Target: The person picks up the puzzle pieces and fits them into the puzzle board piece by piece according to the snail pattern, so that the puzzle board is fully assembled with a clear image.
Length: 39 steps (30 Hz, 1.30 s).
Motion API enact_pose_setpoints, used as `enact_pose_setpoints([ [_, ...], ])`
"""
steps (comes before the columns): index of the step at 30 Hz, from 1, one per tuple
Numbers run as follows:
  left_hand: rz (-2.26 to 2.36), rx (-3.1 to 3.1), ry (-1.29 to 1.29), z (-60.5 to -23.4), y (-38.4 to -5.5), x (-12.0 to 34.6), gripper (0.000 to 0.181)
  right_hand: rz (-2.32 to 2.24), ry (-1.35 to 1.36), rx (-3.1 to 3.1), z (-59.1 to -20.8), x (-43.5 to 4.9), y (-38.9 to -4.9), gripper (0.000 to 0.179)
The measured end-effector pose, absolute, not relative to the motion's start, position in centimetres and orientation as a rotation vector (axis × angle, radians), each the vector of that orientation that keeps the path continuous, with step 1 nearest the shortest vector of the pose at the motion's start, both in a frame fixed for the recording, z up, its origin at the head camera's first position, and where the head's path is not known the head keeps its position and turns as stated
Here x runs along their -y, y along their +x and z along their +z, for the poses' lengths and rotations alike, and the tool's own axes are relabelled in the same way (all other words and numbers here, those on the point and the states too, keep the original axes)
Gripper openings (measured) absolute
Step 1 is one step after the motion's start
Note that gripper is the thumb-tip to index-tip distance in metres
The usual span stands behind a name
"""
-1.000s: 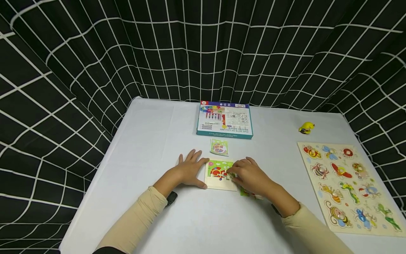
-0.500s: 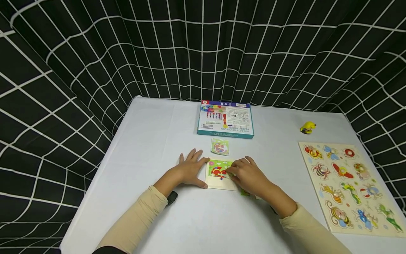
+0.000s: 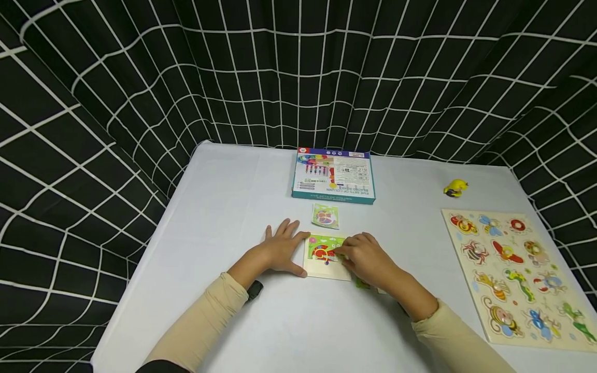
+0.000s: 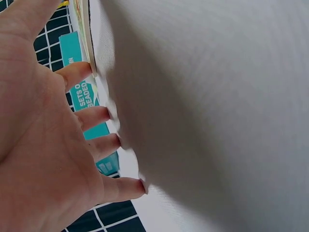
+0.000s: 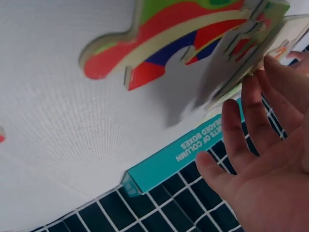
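A square wooden jigsaw board (image 3: pixel 326 270) lies on the table with red and green puzzle pieces (image 3: pixel 321 252) in its upper part. My left hand (image 3: pixel 278 253) is spread flat at its left side, index fingertip and thumb touching the edge. In the left wrist view the left-hand fingers (image 4: pixel 99 145) rest on the cloth. My right hand (image 3: pixel 366 259) pinches a puzzle piece at the board's right side; the fingers mostly hide it. Loose puzzle pieces (image 5: pixel 178 34), red, green and blue, lie beside the board, partly under the right hand.
A small picture card (image 3: pixel 325 216) lies beyond the board, before a teal-edged box (image 3: pixel 333 176). A yellow toy (image 3: pixel 455 188) stands back right. A large insect puzzle board (image 3: pixel 515 274) covers the right side. A black gridded curtain (image 3: pixel 289 77) surrounds the table.
The right hand's fingers have shifted slightly over the board's right part with the piece, covering more of it. The left hand stays at the board's edge.
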<state>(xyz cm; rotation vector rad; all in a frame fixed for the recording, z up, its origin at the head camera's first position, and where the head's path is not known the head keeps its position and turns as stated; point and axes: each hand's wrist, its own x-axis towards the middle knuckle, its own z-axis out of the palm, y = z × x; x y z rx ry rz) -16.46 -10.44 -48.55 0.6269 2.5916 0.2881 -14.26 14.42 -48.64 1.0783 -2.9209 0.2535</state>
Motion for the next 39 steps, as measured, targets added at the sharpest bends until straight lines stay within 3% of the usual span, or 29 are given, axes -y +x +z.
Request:
enact_pose_setpoints([
  [9, 0.317, -2.593, 0.615, -48.5, -16.4, 10.5, 0.101, 0.469, 1.068, 3.047, -47.1, -15.9, -13.6, 0.033],
  [22, 0.298, -2.583, 0.615, -48.0, -16.3, 10.4, 0.101, 0.353, 1.06, 3.043, -47.5, -19.0, -11.5, 0.039],
  [39, 0.301, -2.576, 0.615, -48.0, -16.3, 10.5, 0.101, 0.379, 1.157, 2.983, -47.4, -17.8, -11.6, 0.031],
])
